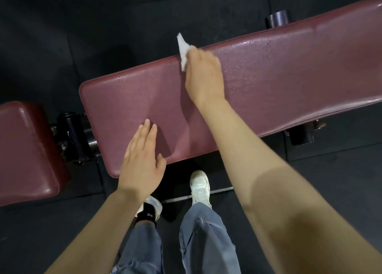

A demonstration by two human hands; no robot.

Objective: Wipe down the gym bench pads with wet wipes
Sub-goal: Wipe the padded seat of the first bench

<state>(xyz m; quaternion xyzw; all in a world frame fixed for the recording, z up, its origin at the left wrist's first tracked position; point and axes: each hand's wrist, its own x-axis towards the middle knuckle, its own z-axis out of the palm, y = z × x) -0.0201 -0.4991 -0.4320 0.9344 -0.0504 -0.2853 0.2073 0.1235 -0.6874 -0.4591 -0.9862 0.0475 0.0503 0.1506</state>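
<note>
The right hand (203, 75) grips a white wipe (183, 50) at the far edge of the long maroon bench pad (279, 83), the wipe sticking out past that edge. Wet streaks show on the pad to the hand's right. The left hand (140, 160), fingers straight, lies flat near the pad's near corner, beside the seat pad (24, 149).

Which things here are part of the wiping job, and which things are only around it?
Part of the job:
- wet wipe, held in the right hand
- long bench pad
- smaller seat pad
- left hand, flat over the long pad

Only around:
- black bench frame
- dark floor mat
- white shoe
</note>
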